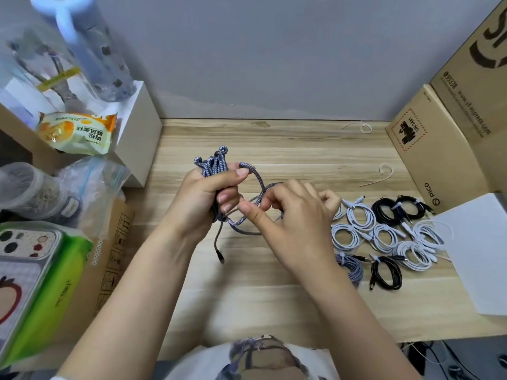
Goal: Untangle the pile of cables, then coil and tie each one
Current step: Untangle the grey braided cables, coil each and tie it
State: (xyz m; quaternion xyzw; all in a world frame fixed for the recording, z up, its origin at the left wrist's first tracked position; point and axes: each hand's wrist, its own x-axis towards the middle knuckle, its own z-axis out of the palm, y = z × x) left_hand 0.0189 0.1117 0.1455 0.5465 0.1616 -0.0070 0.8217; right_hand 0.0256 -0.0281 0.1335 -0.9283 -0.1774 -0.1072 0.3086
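The grey-blue braided cable [216, 165] was folded into a bundle of several loops and stood above the middle of the light wooden table [274, 144], held in the air. The left hand [208, 193] gripped this bundle, its fingers and thumb curled around the strands, and the loop ends stuck out above the fist. One free end with a dark plug [221, 257] hung down below the hand. Another strand of the same cable made a loose loop toward the right hand [288, 215], which pinched it between curled fingers and thumb, just beside the left hand.

To the right, on the table, lay the finished coils: several white round cables [360, 216], three black coiled cables [386, 272] and one more blue braided coil [351, 266], each bound with a small tie. Two loose white ties [382, 171] lay farther back. Brown cardboard boxes [444, 149] stood at the right edge, and a white sheet of paper [477, 253] lay near the coils.
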